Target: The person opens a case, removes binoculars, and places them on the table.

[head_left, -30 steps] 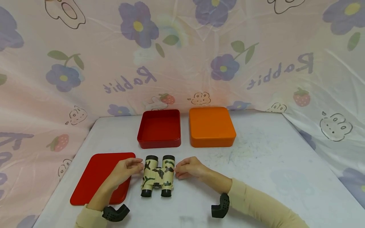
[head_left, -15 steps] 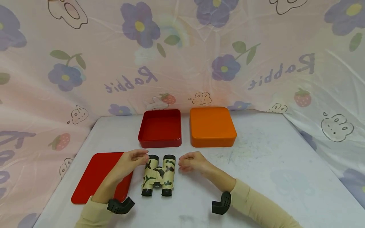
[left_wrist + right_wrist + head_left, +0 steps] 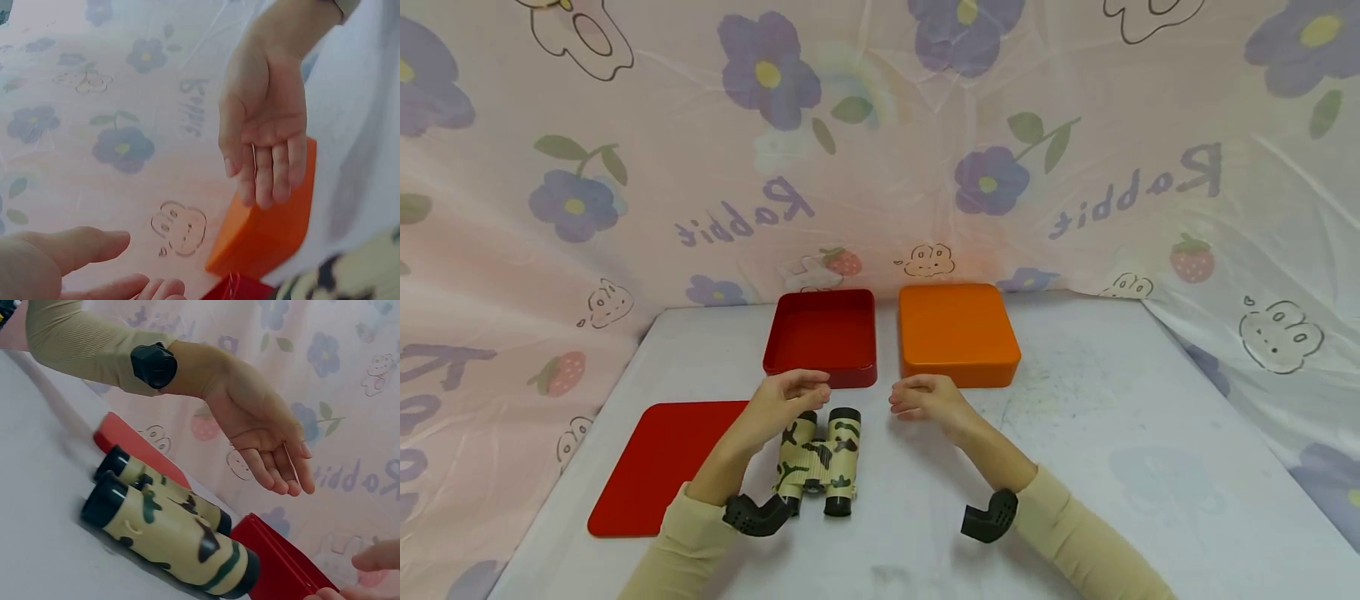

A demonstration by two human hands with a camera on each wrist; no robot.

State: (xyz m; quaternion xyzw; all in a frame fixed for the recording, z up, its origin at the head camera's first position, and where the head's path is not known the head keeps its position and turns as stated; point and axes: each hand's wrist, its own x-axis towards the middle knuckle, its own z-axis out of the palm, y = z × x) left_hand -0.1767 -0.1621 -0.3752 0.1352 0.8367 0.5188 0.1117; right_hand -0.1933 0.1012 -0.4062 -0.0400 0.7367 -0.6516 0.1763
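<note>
Camouflage-patterned binoculars [image 3: 817,458] lie on the white table, black eyepieces towards me. My left hand [image 3: 784,406] is held above their far left end, fingers loosely straight and holding nothing; it covers part of the left barrel. To the right of the binoculars, in front of the orange box, hovers my right hand [image 3: 934,404], also with nothing in it. The right wrist view shows the binoculars [image 3: 175,531] up close, with the left hand [image 3: 259,422] raised beyond them, palm showing. In the left wrist view the right hand [image 3: 269,137] has its fingers extended.
An open red box [image 3: 823,333] stands at the back, beside an orange box [image 3: 958,329] with a plain top face. Flat on the left side of the table [image 3: 1112,467] lies a red lid [image 3: 655,467]. A printed curtain [image 3: 880,167] hangs behind the table.
Both hands have moved away from the sides of the binoculars, forward towards the boxes. The left hand has also shifted right and now overlaps the binoculars in view. The binoculars stay put.
</note>
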